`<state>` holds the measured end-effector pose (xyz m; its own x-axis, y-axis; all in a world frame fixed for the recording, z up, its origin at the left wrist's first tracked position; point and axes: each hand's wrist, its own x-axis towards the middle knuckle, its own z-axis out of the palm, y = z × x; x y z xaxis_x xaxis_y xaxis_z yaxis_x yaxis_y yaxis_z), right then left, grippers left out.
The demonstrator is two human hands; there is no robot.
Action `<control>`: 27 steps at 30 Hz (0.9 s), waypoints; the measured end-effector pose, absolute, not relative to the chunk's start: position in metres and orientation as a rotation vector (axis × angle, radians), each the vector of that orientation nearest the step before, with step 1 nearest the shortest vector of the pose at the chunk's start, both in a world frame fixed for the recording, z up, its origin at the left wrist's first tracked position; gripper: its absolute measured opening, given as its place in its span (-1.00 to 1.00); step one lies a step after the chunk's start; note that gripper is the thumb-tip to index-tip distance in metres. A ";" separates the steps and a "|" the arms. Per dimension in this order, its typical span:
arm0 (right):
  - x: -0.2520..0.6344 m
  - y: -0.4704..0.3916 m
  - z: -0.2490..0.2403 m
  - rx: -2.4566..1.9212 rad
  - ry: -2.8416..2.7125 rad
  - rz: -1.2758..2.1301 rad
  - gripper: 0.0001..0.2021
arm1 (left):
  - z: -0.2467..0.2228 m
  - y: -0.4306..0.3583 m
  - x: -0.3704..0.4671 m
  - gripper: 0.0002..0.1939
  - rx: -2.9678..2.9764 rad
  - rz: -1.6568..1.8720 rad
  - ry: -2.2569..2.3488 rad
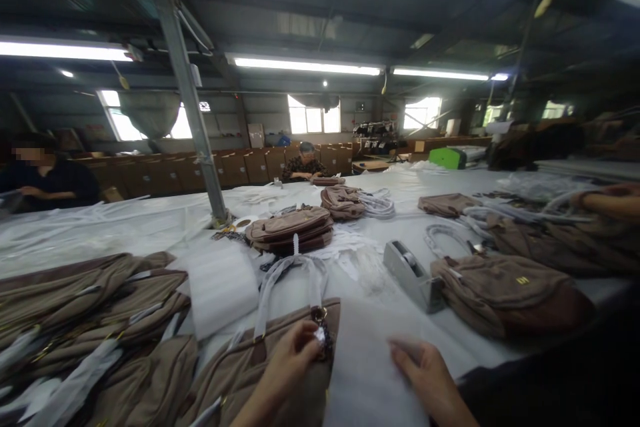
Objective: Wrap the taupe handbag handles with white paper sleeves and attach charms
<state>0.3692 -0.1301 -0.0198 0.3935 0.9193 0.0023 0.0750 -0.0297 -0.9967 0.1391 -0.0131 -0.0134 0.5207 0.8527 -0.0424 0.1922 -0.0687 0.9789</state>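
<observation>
A brown bag (250,363) with a wrapped white handle (270,283) lies in front of me. My left hand (299,355) is closed at its upper right corner, fingers pinched by a dark chain tag (327,340) and a small shiny piece; exactly what it grips is hard to make out. A translucent white sheet (367,360) lies along the bag's right side. At the sheet's right edge is my right hand (420,367), thumb and fingers together on the edge.
Brown bags (90,300) are piled at left. A grey tape dispenser (413,273) stands right of centre beside another bag (515,287). More bags (293,227) lie farther back. People sit across the table (165,227); a person's arm (613,203) reaches in at right.
</observation>
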 end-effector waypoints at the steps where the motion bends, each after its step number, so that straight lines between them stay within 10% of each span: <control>1: 0.379 -0.134 -0.023 -1.494 -0.968 0.808 -0.54 | -0.014 -0.007 0.142 -0.41 1.660 0.744 1.083; 8: 0.415 -0.161 -0.029 -1.740 -1.216 0.772 -0.50 | -0.022 -0.001 0.178 -0.17 2.139 0.475 1.574; 27: 0.400 -0.108 -0.023 -1.576 -0.986 1.169 -0.62 | 0.026 0.025 0.157 -0.92 0.878 0.656 1.055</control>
